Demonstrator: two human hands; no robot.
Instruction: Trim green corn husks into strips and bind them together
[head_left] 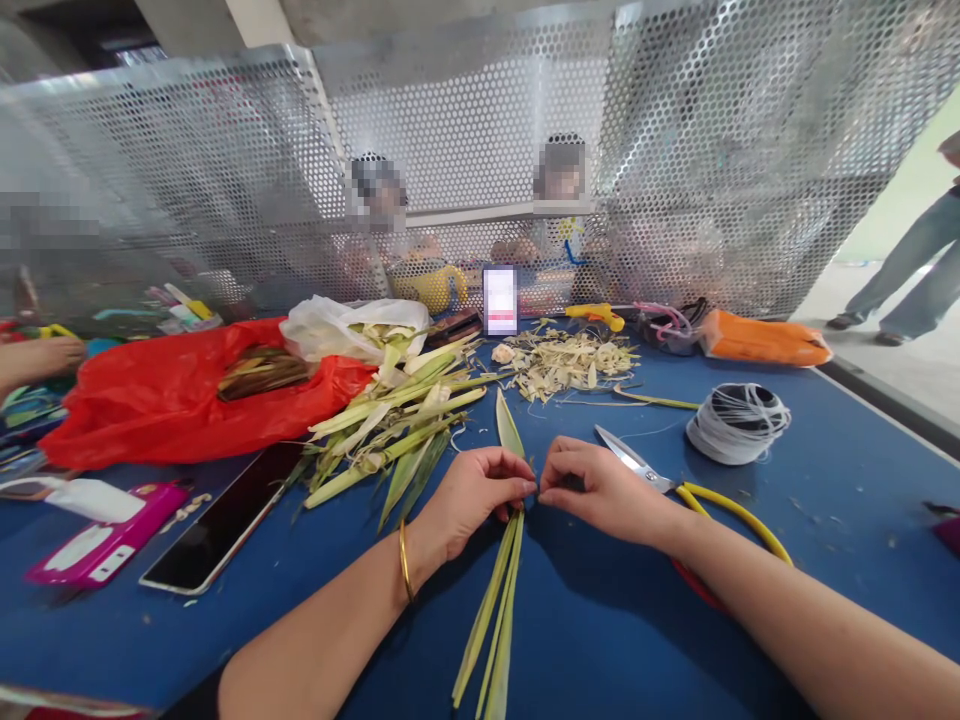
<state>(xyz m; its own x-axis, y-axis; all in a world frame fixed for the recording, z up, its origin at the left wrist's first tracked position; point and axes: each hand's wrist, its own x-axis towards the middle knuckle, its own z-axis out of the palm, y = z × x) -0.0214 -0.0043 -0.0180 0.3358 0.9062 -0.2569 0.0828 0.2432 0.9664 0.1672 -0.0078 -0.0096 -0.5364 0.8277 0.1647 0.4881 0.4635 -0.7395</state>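
Long green-yellow leaf strips [504, 590] are pinched in my left hand [476, 500]. Their loose ends hang toward me, and a pointed tip rises beyond the fingers. Close against it, almost touching at the fingertips, is my right hand [600, 488], with thumb and forefinger pinched together. Whatever lies in that pinch is too small or hidden to make out. Scissors [637, 462] with yellow handles lie half under my right forearm. Just beyond them sits a spool of pale thread [739, 428]. A pile of leaf strips [401, 430] spreads to the left of my hands.
Leaf scraps [566, 362] are heaped at the back of the blue table [600, 640], near a propped phone [500, 300]. A red bag [180, 390], a dark phone [225, 515] and a magenta case [112, 535] lie left. An orange packet [765, 340] is right, before a perforated metal screen [465, 110].
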